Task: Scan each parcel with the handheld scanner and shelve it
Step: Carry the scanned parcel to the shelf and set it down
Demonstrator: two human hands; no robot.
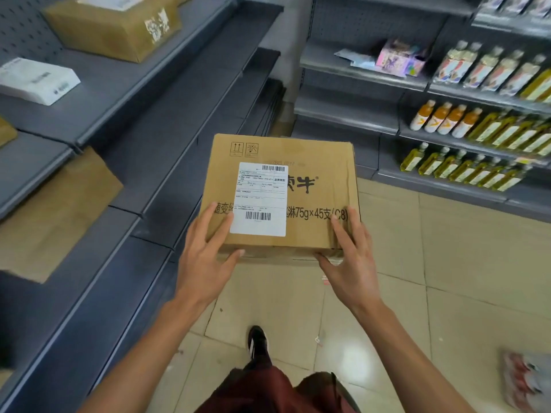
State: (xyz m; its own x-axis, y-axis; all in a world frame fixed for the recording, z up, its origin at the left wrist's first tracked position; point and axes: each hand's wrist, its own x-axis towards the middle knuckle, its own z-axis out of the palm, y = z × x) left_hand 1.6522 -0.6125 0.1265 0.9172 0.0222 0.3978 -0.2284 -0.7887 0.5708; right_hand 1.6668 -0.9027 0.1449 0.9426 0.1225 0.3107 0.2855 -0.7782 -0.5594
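Note:
I carry a brown cardboard parcel [313,162] in front of me, above the tiled floor, with a white shipping label [260,195] and barcodes on its top face. My left hand [205,257] grips its near left corner, fingers spread on top and thumb under the edge. My right hand [351,260] holds the near right corner the same way. No handheld scanner is in view.
Grey metal shelves [125,162] run along my left, bearing a large brown box [113,28], a white parcel [35,80] and a brown parcel [56,216]. Shelves ahead and right hold bottles [465,171] and small packs [399,58]. A packet [527,380] lies on the floor at right.

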